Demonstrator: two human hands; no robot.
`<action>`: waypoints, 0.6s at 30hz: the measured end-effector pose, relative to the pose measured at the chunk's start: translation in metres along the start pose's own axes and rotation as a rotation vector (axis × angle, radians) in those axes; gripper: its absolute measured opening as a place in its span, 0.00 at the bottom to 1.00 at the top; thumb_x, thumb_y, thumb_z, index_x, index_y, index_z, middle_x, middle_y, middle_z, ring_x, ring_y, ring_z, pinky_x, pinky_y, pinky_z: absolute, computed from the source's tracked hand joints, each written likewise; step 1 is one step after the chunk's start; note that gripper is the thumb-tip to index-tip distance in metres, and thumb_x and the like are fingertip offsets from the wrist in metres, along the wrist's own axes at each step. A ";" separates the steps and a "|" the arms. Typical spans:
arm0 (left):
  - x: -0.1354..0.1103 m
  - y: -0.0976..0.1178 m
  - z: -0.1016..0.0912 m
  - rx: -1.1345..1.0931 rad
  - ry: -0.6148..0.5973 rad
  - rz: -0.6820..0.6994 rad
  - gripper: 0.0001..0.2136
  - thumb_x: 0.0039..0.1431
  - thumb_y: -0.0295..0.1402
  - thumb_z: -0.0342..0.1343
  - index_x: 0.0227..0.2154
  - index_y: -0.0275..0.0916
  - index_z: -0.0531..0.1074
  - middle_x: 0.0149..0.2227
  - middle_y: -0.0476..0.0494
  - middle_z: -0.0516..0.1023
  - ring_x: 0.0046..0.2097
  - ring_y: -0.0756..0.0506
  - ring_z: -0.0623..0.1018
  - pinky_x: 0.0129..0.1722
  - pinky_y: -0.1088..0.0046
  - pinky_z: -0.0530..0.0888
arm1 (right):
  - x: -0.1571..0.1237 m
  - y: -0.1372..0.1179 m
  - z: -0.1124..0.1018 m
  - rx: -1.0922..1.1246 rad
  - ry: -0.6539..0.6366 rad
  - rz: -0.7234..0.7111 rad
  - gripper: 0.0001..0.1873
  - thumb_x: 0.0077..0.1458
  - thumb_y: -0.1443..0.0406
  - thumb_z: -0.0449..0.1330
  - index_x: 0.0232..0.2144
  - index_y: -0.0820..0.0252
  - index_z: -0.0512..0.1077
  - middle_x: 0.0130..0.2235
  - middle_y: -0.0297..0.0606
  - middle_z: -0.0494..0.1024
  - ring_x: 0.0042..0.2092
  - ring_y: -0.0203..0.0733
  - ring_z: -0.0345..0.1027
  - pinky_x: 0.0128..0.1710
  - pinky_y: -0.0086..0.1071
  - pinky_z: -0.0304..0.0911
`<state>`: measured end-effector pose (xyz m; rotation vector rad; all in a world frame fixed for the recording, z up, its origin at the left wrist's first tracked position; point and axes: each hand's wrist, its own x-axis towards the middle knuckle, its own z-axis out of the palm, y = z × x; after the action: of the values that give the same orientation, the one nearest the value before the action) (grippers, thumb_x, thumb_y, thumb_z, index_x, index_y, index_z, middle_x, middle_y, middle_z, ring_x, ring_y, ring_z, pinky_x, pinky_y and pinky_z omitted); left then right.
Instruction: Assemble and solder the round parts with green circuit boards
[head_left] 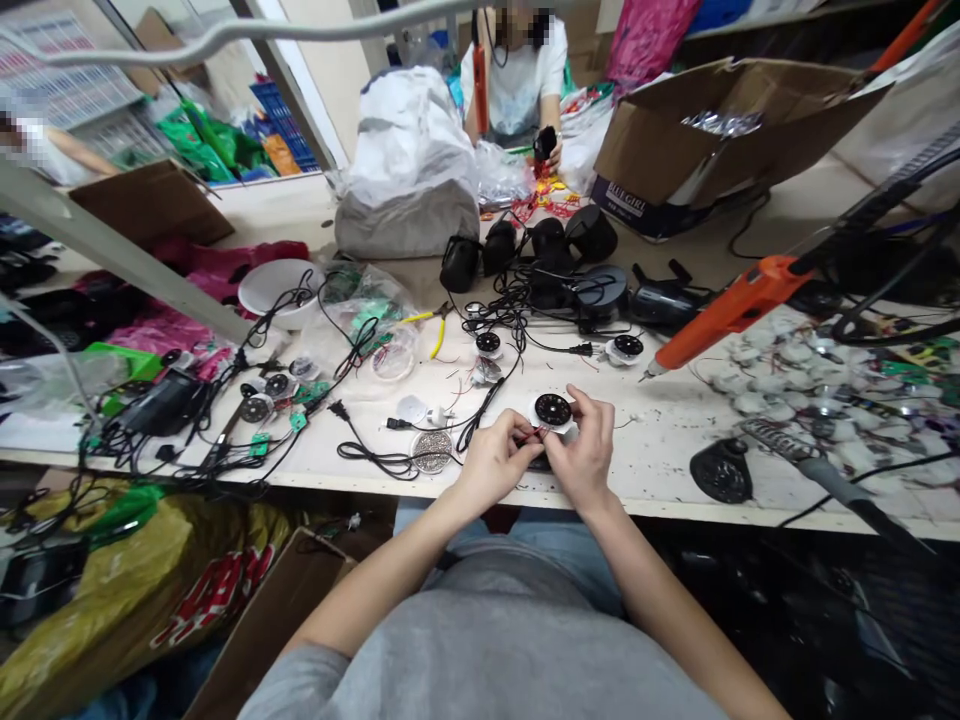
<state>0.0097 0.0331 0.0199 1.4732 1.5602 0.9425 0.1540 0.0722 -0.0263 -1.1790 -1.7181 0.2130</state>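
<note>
Near the table's front edge, my right hand (585, 450) is closed around a white round part topped by a black disc (553, 409) with small light dots. My left hand (499, 452) pinches thin red and dark wires (534, 434) just below that disc. Under my hands lies a dark piece, mostly covered by my fingers. Left of them are a round dish of small metal screws (433, 465) and a black cord with a plug (375, 455). A black rounded cover (721, 470) rests to the right.
An orange electric screwdriver (727, 312) hangs at the right, above a heap of white wired parts (817, 390). Yellow-handled pliers (439, 335), tangled cords and black housings (549, 240) lie farther back. Across the table, a person (517, 80) holds a black part.
</note>
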 end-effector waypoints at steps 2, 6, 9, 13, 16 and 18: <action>0.000 -0.002 -0.001 -0.003 0.033 0.002 0.05 0.56 0.30 0.63 0.34 0.40 0.72 0.32 0.51 0.81 0.25 0.52 0.72 0.27 0.78 0.68 | 0.000 0.001 0.003 0.012 -0.032 0.017 0.27 0.56 0.68 0.58 0.59 0.57 0.63 0.43 0.41 0.67 0.43 0.48 0.67 0.44 0.44 0.71; -0.003 -0.006 -0.004 -0.015 0.097 0.009 0.04 0.58 0.34 0.61 0.32 0.40 0.74 0.27 0.51 0.79 0.24 0.52 0.71 0.26 0.77 0.67 | -0.002 0.001 0.004 0.022 -0.102 0.008 0.26 0.55 0.69 0.58 0.57 0.57 0.65 0.42 0.41 0.68 0.42 0.48 0.68 0.43 0.43 0.71; -0.006 -0.008 -0.007 -0.049 0.104 0.034 0.07 0.59 0.37 0.60 0.31 0.39 0.75 0.25 0.51 0.77 0.24 0.52 0.71 0.25 0.77 0.66 | -0.003 -0.001 0.003 0.028 -0.122 -0.001 0.24 0.55 0.68 0.58 0.56 0.56 0.65 0.42 0.41 0.69 0.42 0.47 0.68 0.43 0.42 0.71; -0.010 -0.012 -0.011 -0.079 0.085 0.080 0.08 0.59 0.38 0.60 0.30 0.38 0.74 0.25 0.50 0.77 0.23 0.52 0.70 0.24 0.78 0.65 | -0.004 -0.005 0.002 0.036 -0.151 -0.014 0.23 0.56 0.69 0.58 0.54 0.57 0.66 0.41 0.40 0.70 0.40 0.46 0.69 0.41 0.40 0.72; -0.013 -0.013 -0.014 -0.084 0.062 0.094 0.09 0.60 0.38 0.59 0.29 0.38 0.74 0.25 0.50 0.77 0.24 0.53 0.70 0.25 0.78 0.66 | -0.004 -0.008 0.000 0.033 -0.170 -0.013 0.23 0.55 0.69 0.58 0.54 0.57 0.66 0.41 0.40 0.70 0.40 0.46 0.69 0.40 0.40 0.72; -0.015 -0.014 -0.016 -0.086 0.058 0.102 0.09 0.60 0.38 0.60 0.29 0.38 0.74 0.26 0.49 0.77 0.25 0.52 0.71 0.26 0.78 0.67 | -0.005 -0.011 -0.002 0.030 -0.177 -0.010 0.24 0.54 0.69 0.58 0.54 0.56 0.66 0.40 0.40 0.70 0.39 0.46 0.69 0.39 0.40 0.72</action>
<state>-0.0097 0.0176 0.0148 1.4887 1.4781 1.1068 0.1490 0.0621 -0.0216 -1.1578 -1.8673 0.3454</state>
